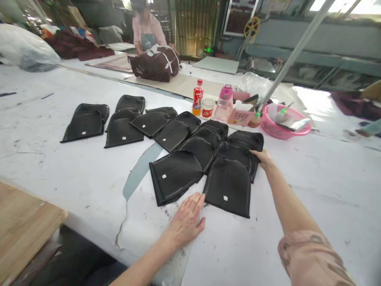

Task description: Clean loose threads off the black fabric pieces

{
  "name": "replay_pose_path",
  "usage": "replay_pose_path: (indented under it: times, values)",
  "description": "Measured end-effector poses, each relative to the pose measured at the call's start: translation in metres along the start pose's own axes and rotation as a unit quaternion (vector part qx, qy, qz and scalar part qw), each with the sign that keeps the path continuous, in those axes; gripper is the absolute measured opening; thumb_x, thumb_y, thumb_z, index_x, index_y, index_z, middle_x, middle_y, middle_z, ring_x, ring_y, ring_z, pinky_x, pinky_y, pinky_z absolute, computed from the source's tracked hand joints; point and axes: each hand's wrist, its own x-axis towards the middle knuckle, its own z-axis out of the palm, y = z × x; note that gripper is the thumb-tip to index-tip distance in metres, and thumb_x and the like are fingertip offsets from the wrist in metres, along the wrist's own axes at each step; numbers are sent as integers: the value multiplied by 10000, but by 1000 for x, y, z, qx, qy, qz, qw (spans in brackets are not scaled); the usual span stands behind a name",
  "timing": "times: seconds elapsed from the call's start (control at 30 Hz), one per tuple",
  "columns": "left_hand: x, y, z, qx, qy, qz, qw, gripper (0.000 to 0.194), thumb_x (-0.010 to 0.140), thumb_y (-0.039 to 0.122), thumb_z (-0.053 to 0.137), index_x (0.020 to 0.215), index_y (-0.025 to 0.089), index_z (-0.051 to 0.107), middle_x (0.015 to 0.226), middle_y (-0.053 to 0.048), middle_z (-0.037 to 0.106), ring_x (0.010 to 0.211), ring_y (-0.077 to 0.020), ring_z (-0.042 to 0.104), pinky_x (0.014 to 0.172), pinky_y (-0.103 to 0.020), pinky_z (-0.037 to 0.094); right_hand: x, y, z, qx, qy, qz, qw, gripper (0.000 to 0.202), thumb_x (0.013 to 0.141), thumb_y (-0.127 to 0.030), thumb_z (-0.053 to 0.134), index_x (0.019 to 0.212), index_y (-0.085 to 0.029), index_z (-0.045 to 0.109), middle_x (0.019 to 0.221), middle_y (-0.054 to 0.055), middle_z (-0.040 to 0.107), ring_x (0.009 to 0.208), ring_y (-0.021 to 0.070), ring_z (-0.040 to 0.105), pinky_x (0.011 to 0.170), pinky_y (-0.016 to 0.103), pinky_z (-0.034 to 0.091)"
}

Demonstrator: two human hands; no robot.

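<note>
Black fabric pieces [228,186], each rounded at one end and marked with a small white tag, lie overlapping in a spread across the white surface [312,174]. Left hand [187,218] rests flat, fingers together, just beside the nearest piece's lower corner. Right hand [263,158] touches the edge of a piece farther back, fingers loosely bent, gripping nothing.

Red drink bottle [197,96], white jar [207,108], pink basin [285,122] (utensils inside), co-worker [147,31] with dark bundle [155,62]
</note>
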Motion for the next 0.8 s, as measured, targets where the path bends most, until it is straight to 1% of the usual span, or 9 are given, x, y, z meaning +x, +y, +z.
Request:
replay_pose_path:
  times: [0.13,0.2,0.27,0.33,0.43,0.53,0.67,0.73,0.8]
  values:
    - [-2,-1,1,-5,22,-9,1000,774,857,222,600,1537,99,250,1452,-225,479,1392,-332,439,1115,-520,429,-59,21,-16,70,-12,32,997,186,945,-302,678,912,-119,661,774,1,683,641,127,662,624,282,582]
    - [-1,-1,-1,-4,28,-8,1000,735,847,219,627,1510,106,331,1428,-227,494,1370,-346,460,1102,-530,438,-92,34,-24,100,-8,28,995,203,854,-289,757,915,-120,663,766,18,707,671,162,685,647,312,594]
    - [0,-1,-4,-22,40,-1,999,645,832,204,649,1444,136,456,1387,-209,530,1346,-348,484,1091,-546,442,-124,46,-31,125,-5,24,992,311,686,-280,850,885,-128,666,709,33,719,688,223,702,639,345,603]
    - [-1,1,-6,-99,61,-11,993,539,800,168,671,1332,181,585,1326,-168,587,1302,-332,523,1087,-551,438,-153,56,-37,141,4,22,990,385,548,-267,876,848,-151,666,639,28,710,681,263,706,606,356,605]
    - [-14,9,-10,-232,97,-55,966,335,773,109,635,1084,197,723,1129,-108,689,1114,-283,631,1026,-493,487,-194,68,-45,153,21,27,988,364,493,-282,836,794,-189,655,536,3,665,578,266,686,500,344,583]
    - [-47,22,-17,-278,129,-107,946,204,832,142,558,910,174,744,897,-71,720,853,-214,677,843,-366,559,-232,79,-47,160,20,35,986,301,509,-307,789,759,-213,651,549,24,680,533,275,681,434,345,565]
    - [-110,34,-36,-325,168,-201,909,223,893,285,570,836,161,746,794,-44,731,743,-188,679,694,-267,545,-278,90,-31,150,-20,36,988,290,539,-338,769,783,-223,664,688,66,745,644,313,719,472,376,592]
    - [-141,35,-47,-353,203,-262,875,239,881,351,620,831,150,740,761,-36,727,714,-184,674,669,-255,533,-298,92,-19,131,-51,31,990,378,544,-370,781,869,-209,675,788,79,768,735,327,732,531,394,612]
    - [-168,35,-55,-403,254,-318,820,236,828,364,694,896,141,729,787,-35,728,725,-179,673,695,-256,537,-313,90,-12,103,-89,26,990,471,566,-421,797,969,-208,678,900,87,779,808,331,737,580,408,621]
